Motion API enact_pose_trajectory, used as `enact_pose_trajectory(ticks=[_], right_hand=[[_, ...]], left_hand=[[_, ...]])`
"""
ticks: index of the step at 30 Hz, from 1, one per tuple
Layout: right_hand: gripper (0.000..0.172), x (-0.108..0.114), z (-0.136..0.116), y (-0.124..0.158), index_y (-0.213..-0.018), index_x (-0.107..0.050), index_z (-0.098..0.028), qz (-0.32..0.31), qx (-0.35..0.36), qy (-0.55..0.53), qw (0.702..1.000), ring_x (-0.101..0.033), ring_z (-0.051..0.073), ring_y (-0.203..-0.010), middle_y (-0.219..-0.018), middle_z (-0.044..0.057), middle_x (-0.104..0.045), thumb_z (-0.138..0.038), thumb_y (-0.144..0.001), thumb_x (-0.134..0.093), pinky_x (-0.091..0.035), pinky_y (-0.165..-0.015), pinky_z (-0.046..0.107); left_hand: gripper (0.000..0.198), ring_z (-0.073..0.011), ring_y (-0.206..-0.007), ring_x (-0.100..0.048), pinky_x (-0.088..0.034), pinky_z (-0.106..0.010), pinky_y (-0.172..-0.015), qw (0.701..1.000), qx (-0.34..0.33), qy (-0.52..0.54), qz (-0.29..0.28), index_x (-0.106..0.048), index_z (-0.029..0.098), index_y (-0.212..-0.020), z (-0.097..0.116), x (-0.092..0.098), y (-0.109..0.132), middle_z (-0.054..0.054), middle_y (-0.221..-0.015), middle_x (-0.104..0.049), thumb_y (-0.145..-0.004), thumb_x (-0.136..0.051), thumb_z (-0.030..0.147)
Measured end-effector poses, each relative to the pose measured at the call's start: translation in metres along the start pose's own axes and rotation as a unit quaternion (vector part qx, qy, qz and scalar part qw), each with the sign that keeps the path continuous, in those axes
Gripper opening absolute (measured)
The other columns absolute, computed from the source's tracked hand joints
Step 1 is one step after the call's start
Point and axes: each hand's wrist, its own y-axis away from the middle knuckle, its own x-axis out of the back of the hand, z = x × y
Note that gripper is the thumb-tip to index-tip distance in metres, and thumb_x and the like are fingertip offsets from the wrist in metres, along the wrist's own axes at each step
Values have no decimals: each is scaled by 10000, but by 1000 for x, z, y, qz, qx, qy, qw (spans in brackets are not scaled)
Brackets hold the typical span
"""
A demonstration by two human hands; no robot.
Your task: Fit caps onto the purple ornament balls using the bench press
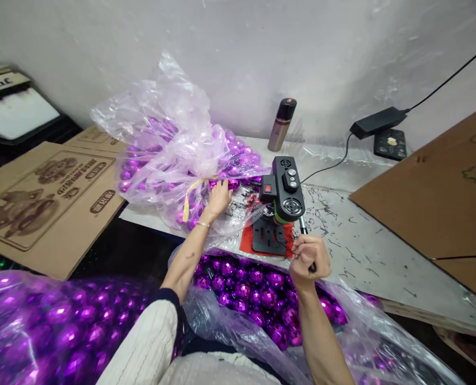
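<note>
My left hand (219,200) has its fingers curled on a shiny purple bauble (233,184) at the mouth of a clear plastic bag (169,155) full of such baubles. My right hand (311,258) is wrapped round the black-handled lever (303,225) of a small black bench press (288,187). The press has round vents, silver buttons and a red switch. Its slotted base plate (269,238) stands on a red sheet (248,240). Below the table edge, between my arms, another open bag holds many faceted purple baubles (258,291).
Small dark wire bits (330,214) litter the white tabletop (366,240). A spray can (282,124) and a black power adapter (378,122) lie toward the wall. Cardboard (49,198) flanks the left, and a carton (434,198) the right. A bagged heap of purple baubles (61,326) sits lower left.
</note>
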Motion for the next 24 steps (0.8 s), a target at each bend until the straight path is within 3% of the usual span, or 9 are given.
enact_pose_trajectory(ticks=[2,4,7,9,12,14,19,24], right_hand=[[347,1,-1,0,-694,-562,-238,-9,-2,4,1000,-606,155,-593,-674,-7,-616,-206,-1037,-524,-455,-536,313],[337,2,-1,0,-704,-556,-238,-17,0,6,1000,-614,151,-605,-679,-9,-614,-192,-1036,-522,-461,-538,303],[327,3,-1,-1,-719,-547,-238,-24,10,5,1000,-621,143,-619,-676,-19,-604,-175,-1038,-513,-467,-557,290],[323,4,-1,-2,-724,-544,-238,-31,17,7,999,-618,139,-621,-689,-16,-614,-171,-1038,-509,-464,-562,289],[312,3,-1,-3,-735,-546,-238,-36,21,9,999,-613,141,-624,-712,-7,-634,-178,-1039,-514,-456,-563,295],[310,3,-1,-3,-742,-547,-236,-35,22,9,999,-615,142,-633,-712,-8,-632,-182,-1045,-513,-458,-575,296],[317,2,-2,-3,-751,-545,-232,-37,21,2,999,-622,135,-654,-718,-11,-637,-178,-1060,-501,-465,-602,290],[316,3,-4,-5,-756,-551,-235,-37,24,4,999,-623,135,-651,-731,-2,-647,-181,-1063,-502,-458,-585,295]], left_hand=[[519,-410,-1222,-758,-599,-519,-1052,998,67,0,7,-646,86,-1388,0,-17,-26,-279,-1328,-723,-939,-808,291],[605,-444,-1232,-755,-597,-531,-1041,994,106,5,0,-624,82,-1396,5,-32,-37,-299,-1327,-707,-900,-867,328],[630,-438,-1271,-741,-580,-539,-1086,991,125,52,-5,-612,94,-1397,13,-42,-34,-281,-1313,-723,-870,-892,295],[638,-394,-1241,-756,-595,-529,-1082,977,147,152,-4,-593,112,-1413,14,-38,-23,-246,-1295,-747,-882,-881,316],[537,-303,-1043,-812,-670,-501,-954,901,209,377,-53,-576,163,-1435,11,-25,6,-190,-1258,-777,-999,-740,431],[450,-282,-960,-823,-696,-507,-900,849,227,468,-91,-627,191,-1386,9,-14,31,-171,-1228,-794,-1059,-616,500],[479,-299,-990,-824,-698,-521,-927,787,223,565,-111,-695,214,-1376,19,5,89,-141,-1227,-815,-1028,-643,539],[464,-230,-979,-818,-663,-329,-857,655,309,677,-132,-688,188,-1396,47,13,112,-110,-1183,-833,-972,-752,364]])
